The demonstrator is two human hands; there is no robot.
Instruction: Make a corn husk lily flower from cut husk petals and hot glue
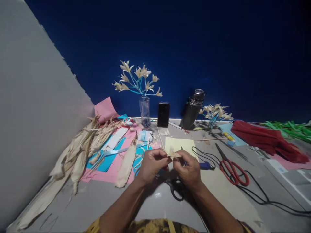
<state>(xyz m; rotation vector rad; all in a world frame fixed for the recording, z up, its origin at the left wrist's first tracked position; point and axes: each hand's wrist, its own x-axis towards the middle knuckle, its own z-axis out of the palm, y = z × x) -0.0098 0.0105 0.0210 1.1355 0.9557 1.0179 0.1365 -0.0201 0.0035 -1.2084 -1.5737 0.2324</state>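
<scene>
Small cream husk-like flower point(173, 154), pointed petals spread open, held up above the near-middle surface point(155, 200), between the fingertips of both hands, near the pale yellow paper sheet's point(178, 143) near-left edge.

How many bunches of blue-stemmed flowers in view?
2. One bunch stands in the clear bottle, left of the phone; the other is right of the dark flask, its base hard to make out. Not counted: the single bloom between left hand and right hand.
</scene>
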